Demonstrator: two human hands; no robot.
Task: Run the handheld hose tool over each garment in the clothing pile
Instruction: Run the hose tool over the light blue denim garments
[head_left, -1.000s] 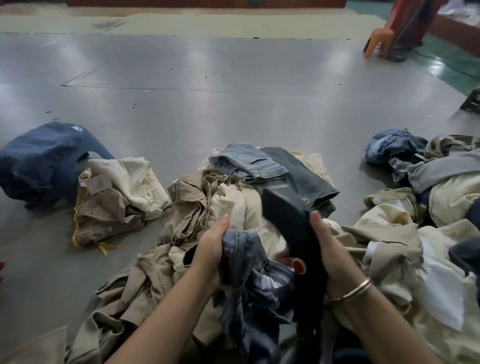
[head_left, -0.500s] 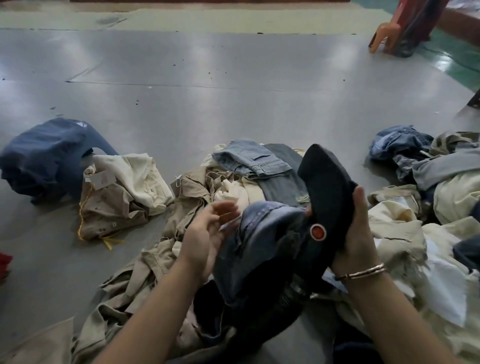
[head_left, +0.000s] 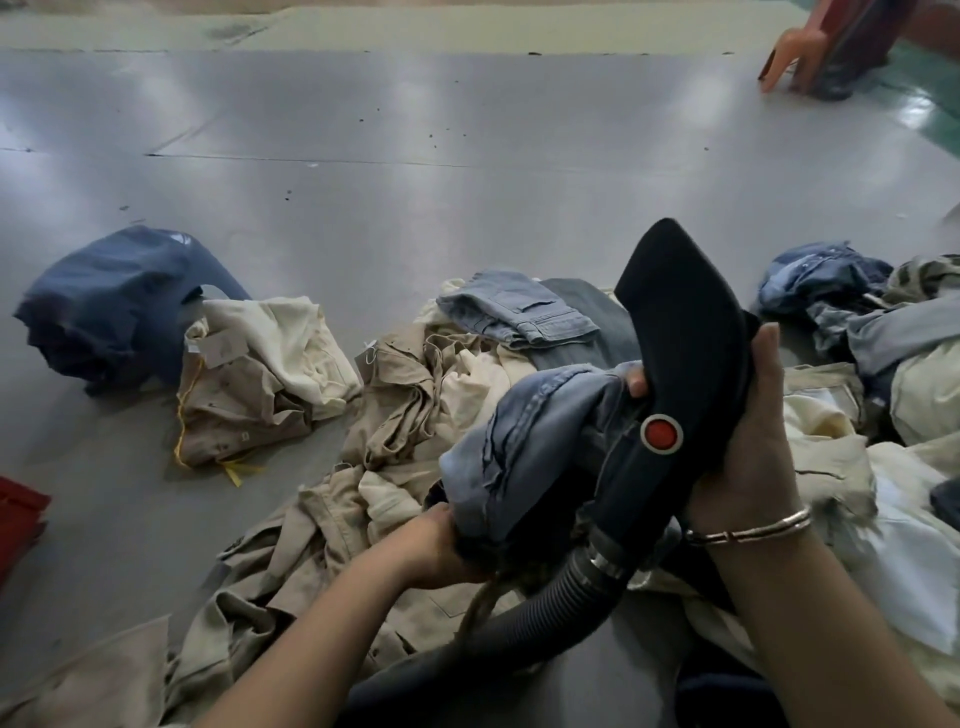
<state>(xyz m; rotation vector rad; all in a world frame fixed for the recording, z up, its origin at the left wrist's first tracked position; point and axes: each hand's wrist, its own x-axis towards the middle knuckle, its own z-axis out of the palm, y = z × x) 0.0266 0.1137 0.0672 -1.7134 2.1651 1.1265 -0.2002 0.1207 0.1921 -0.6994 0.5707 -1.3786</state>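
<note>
My right hand (head_left: 748, 431) grips the black handheld hose tool (head_left: 680, 353), whose wide nozzle points up and away; a red button (head_left: 661, 435) faces me and a ribbed grey hose (head_left: 540, 605) runs from its base toward me. A faded blue denim garment (head_left: 524, 441) is draped against the tool's left side. My left hand (head_left: 441, 545) holds the lower bunched end of that denim. Beneath both hands lies the pile of beige and cream garments (head_left: 415, 415), with folded jeans (head_left: 519, 312) on its far side.
A navy garment (head_left: 114, 306) and a tagged beige-and-cream bundle (head_left: 260, 374) lie apart on the grey floor at left. More denim and pale clothes (head_left: 872, 332) are heaped at right. A red object (head_left: 18, 514) sits at the left edge; orange chair legs (head_left: 795, 52) stand far right.
My right hand has swung the tool from lying over the denim to upright with its nozzle raised. My left hand dropped from the top of the denim to grip its lower end.
</note>
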